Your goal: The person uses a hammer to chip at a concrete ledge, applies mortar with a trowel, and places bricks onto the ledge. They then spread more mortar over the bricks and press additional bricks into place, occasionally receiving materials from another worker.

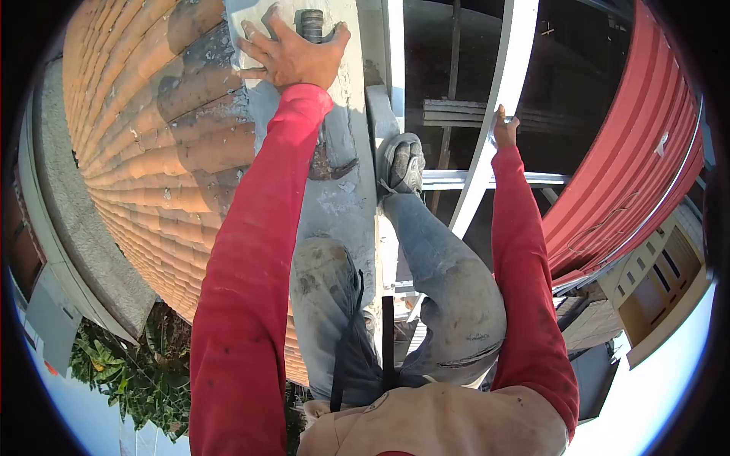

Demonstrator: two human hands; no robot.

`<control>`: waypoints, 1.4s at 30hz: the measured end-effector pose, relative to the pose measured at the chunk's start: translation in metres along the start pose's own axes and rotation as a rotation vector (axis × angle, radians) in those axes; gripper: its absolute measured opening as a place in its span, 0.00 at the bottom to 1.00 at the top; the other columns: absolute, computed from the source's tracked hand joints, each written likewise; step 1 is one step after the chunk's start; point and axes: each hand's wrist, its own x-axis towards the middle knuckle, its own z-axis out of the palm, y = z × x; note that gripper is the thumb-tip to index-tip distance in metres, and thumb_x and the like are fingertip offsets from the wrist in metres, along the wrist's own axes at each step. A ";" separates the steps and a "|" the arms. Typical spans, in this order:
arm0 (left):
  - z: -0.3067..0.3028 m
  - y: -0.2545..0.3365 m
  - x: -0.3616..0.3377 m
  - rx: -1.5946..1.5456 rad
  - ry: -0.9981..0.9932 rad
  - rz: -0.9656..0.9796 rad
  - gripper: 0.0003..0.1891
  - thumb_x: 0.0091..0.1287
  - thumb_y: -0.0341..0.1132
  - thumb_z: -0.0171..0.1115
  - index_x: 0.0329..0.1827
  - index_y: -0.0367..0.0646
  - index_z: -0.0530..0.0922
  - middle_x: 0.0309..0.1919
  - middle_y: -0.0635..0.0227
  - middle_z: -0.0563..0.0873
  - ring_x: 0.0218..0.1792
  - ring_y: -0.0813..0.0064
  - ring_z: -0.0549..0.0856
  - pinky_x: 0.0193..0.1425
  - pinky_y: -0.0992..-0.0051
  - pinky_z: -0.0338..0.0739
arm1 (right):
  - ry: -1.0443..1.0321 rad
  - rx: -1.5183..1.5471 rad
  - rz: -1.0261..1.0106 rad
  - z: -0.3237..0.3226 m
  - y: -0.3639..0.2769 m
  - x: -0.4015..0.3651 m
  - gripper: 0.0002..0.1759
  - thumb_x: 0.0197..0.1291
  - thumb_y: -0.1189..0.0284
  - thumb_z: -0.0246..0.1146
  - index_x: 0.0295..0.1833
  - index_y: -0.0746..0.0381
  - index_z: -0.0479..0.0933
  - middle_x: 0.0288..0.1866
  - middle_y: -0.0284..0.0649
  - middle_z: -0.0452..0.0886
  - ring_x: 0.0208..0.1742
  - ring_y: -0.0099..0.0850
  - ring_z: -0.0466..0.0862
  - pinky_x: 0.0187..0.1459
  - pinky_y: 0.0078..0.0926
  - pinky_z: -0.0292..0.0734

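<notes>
On top of the grey concrete ledge point(346, 205) we see the left hand point(293, 55) laid flat, fingers spread, with thumb and forefinger on either side of a dark threaded bolt point(310, 23) that stands up from the ledge. The hand touches the ledge; we cannot tell whether it touches the bolt. Well apart to the right, the right hand point(504, 128) is closed around a slanting white bar point(477, 182), fingers wrapped over its edge. Both arms wear red sleeves. Between them a grey shoe point(403, 161) rests against the ledge's right side. Orange roof tiles point(137, 137) run along the ledge's left side, and red corrugated sheeting point(631, 152) curves at far right.
</notes>
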 end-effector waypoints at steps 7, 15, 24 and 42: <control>-0.005 0.005 0.001 -0.085 -0.033 0.004 0.50 0.54 0.61 0.69 0.74 0.43 0.61 0.73 0.43 0.61 0.75 0.42 0.55 0.73 0.37 0.46 | 0.026 0.025 -0.043 0.004 0.010 0.008 0.57 0.62 0.31 0.53 0.69 0.77 0.55 0.61 0.70 0.73 0.65 0.58 0.75 0.64 0.43 0.70; -0.045 0.022 0.001 -0.702 -0.354 0.085 0.42 0.63 0.55 0.66 0.75 0.39 0.63 0.71 0.47 0.67 0.72 0.50 0.64 0.76 0.52 0.55 | 0.029 0.052 -0.036 0.009 0.016 0.016 0.55 0.62 0.33 0.56 0.67 0.77 0.56 0.58 0.67 0.75 0.62 0.55 0.77 0.63 0.43 0.71; -0.033 0.010 -0.007 0.174 0.129 0.489 0.26 0.71 0.49 0.57 0.68 0.47 0.73 0.62 0.49 0.77 0.63 0.53 0.77 0.66 0.56 0.70 | -0.058 0.020 -0.006 -0.008 -0.009 -0.006 0.60 0.62 0.31 0.52 0.67 0.84 0.53 0.62 0.71 0.71 0.65 0.55 0.75 0.64 0.39 0.71; 0.002 -0.001 -0.003 -0.021 0.003 -0.004 0.54 0.47 0.62 0.72 0.75 0.49 0.58 0.76 0.38 0.52 0.78 0.33 0.42 0.68 0.21 0.34 | -0.146 0.214 0.321 -0.001 -0.006 -0.005 0.61 0.59 0.31 0.56 0.79 0.65 0.41 0.76 0.60 0.57 0.72 0.61 0.66 0.62 0.62 0.74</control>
